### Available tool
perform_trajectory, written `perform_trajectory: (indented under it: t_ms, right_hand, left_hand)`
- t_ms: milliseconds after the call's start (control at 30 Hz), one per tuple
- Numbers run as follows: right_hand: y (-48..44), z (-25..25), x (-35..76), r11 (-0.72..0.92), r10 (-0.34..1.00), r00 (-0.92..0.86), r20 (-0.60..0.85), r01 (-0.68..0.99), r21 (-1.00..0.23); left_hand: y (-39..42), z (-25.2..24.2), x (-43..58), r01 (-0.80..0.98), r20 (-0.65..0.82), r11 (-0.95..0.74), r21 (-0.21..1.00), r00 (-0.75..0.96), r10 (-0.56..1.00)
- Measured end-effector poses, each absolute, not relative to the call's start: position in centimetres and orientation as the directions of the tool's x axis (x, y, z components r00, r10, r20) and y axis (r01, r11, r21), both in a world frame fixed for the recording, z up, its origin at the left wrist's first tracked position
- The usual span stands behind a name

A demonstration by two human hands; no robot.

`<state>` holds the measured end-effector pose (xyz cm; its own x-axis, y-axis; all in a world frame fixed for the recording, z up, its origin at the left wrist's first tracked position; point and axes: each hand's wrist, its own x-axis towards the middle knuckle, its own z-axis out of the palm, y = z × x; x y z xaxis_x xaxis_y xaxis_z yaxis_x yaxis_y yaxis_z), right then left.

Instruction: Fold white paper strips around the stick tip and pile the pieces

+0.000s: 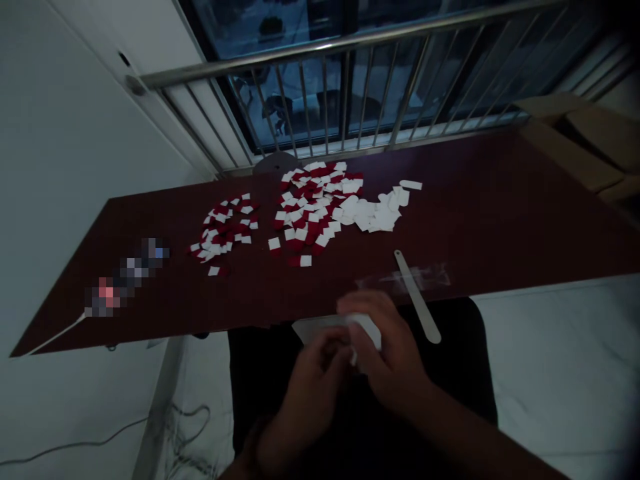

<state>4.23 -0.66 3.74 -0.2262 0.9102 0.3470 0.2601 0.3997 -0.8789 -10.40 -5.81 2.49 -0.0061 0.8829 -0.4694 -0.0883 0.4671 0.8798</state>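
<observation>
My left hand [313,380] and my right hand [387,353] meet just off the near edge of a dark red table [500,220], over my lap. Both are closed in a pinch around a small white piece [367,328] held between them. A pale flat sheet [313,327] lies under the fingers at the table's edge. The view is dim and the fingertips are blurred. Farther back on the table lie a large pile of red-and-white tags [313,207], a smaller pile of the same [223,233] to its left, and a heap of plain white pieces [377,210] to its right.
A flat metal strip [417,297] lies on the table near my right hand, beside a clear plastic film [410,277]. A blurred-out object [125,277] sits at the table's left. A metal railing [345,80] and window stand behind. Cardboard boxes [580,140] are at far right. Cables [190,433] trail on the floor.
</observation>
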Motion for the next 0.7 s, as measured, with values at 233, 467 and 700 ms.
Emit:
perform_trajectory:
  t_ms: [233, 467, 700]
  right_hand:
    - [-8.6, 3.0, 12.0, -0.117, 0.973, -0.169, -0.156, 0.221, -0.968]
    - [-6.2, 0.5, 15.8, -0.438, 0.899, 0.097, -0.428, 0.165, -0.884]
    - [-5.4, 0.6, 16.6, -0.441, 0.896, 0.117, -0.428, 0.136, -0.887]
  left_hand:
    - [-4.9, -1.1, -5.8, -0.140, -0.612, 0.654, 0.744, 0.252, 0.750]
    - [-2.4, -0.5, -1.4, 0.054, -0.560, 0.566, 0.823, 0.240, 0.793]
    - [-1.6, -0.1, 0.1, 0.057, -0.518, 0.521, 0.851, 0.243, 0.820]
